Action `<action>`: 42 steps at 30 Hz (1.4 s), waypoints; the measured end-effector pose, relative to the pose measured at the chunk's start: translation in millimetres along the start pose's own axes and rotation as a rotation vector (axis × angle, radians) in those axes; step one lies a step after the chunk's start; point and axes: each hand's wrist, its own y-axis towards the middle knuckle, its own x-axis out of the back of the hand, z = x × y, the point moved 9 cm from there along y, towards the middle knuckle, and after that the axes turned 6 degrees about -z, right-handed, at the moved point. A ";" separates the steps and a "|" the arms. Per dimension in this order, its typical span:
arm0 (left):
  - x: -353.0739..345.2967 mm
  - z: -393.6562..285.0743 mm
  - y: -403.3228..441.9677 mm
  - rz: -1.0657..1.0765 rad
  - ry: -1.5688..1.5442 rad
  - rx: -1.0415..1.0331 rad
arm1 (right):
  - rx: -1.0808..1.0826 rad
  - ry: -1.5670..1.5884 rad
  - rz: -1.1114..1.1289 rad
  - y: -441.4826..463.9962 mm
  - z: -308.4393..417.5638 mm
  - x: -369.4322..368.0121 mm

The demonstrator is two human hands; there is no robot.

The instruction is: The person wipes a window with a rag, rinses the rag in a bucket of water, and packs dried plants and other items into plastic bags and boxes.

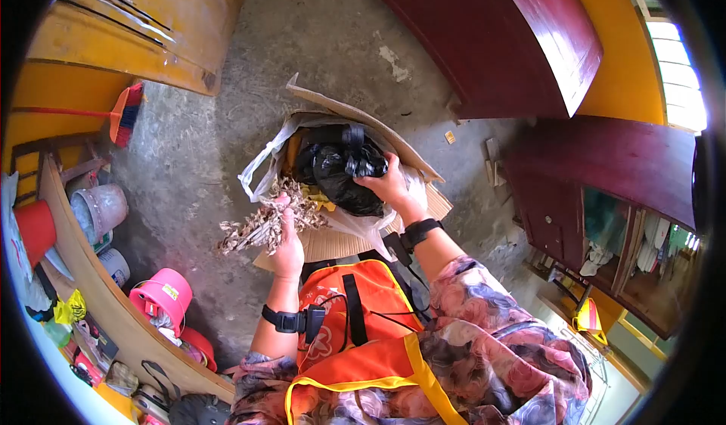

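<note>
My left hand (286,236) is closed around a bunch of dried, brownish plant stems (257,228), held over the left side of an open cardboard box (408,153). The box is lined with a whitish plastic bag (261,160). Inside lies a black plastic bag (340,179), shiny and crumpled. At its right side my right hand (387,181) grips the black plastic between fingers and thumb. Something yellow (319,198) shows between the stems and the black bag. What lies beneath the black bag is hidden.
A pink bucket (162,296), a grey bucket (102,206) and a broom (125,115) are at the left. A yellow wooden panel (151,32) is at the upper left. Dark red furniture (484,39) stands at the upper right, with an open cabinet (628,251) at the right.
</note>
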 end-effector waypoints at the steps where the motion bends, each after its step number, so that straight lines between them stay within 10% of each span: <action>1: -0.1 1.0 0.6 -0.004 0.021 0.003 | 0.015 -0.275 -0.100 1.1 -1.7 2.9; 7: 5.0 -6.8 17.1 -0.094 -0.007 -0.031 | -0.097 -0.498 -0.042 36.5 -26.5 -15.4; 15: 25.5 -41.5 42.9 -0.208 -0.080 -0.123 | -0.214 0.429 -0.250 -29.6 18.2 77.6; 22: 15.1 -83.8 52.1 -0.111 -0.360 -0.065 | -0.400 0.366 -0.315 -23.3 -166.2 143.9; 30: 42.0 -125.7 52.8 0.088 -0.509 -0.156 | -0.116 0.519 -0.660 -44.8 -110.7 166.8; 37: -80.8 -8.5 24.3 0.391 -0.199 -0.193 | -0.041 0.565 -0.644 -58.6 -140.4 179.5; 41: -119.6 8.0 22.2 0.394 0.030 -0.585 | -0.034 0.826 -0.548 -72.8 -125.0 171.7; 42: -127.5 39.9 30.6 0.354 0.045 -0.293 | -0.049 0.821 -0.567 -76.1 -122.9 172.9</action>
